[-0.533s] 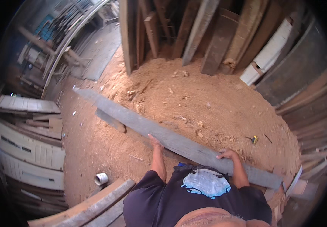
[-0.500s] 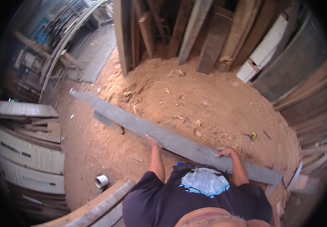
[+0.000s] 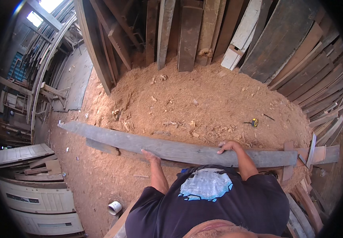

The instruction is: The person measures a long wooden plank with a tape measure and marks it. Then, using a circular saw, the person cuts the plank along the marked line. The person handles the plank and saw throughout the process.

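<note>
A long, grey, weathered plank lies crosswise before me, its tapered end far to the left. My left hand grips its near edge, thumb on the upper face and the other fingers hidden below. Reaching across the board, my right hand is closed at its far edge, with its fingertips partly hidden. Under the plank's left part, a shorter wooden piece sticks out on the near side.
Sawdust and shavings cover the ground. A yellow-black tape measure lies beyond the plank, beside a thin dark stick. Upright boards line the back and right. Pale panels and a white pipe piece are at left.
My view has turned, so the plank now runs more nearly level across it and the surroundings have shifted. Both hands keep hold of the plank at about the same places.
</note>
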{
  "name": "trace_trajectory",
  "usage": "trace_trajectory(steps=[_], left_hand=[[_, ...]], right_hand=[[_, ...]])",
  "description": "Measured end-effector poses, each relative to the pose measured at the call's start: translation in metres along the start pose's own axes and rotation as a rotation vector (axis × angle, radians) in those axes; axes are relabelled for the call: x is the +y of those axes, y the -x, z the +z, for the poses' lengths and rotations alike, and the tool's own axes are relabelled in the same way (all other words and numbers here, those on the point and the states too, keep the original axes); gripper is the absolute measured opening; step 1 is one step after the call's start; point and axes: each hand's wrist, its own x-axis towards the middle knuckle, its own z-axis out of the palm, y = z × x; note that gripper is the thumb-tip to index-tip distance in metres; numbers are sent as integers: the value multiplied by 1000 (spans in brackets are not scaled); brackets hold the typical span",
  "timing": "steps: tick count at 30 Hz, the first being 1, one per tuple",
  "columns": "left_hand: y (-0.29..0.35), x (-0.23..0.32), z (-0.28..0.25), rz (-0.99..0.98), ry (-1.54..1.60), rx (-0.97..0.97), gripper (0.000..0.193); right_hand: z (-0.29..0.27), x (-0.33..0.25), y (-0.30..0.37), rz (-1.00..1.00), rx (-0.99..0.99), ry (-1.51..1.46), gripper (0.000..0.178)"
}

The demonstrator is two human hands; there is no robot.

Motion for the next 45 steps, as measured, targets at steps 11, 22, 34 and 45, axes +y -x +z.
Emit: trace_trajectory(steps=[11,22,34,45], left_hand=[[15,4,13,69,-14,12,75],[13,5,0,68,-107,181,88],[92,-68,-11,159,-541,219,92],[183,-98,24,93,-815,-114,81]], right_hand=[[2,-2,8,-52,67,-39,87],[12,12,-9,-128,191,-94,89],[9,3,12,-211,200,-34,59],[7,8,12,-228,71,-127,51]])
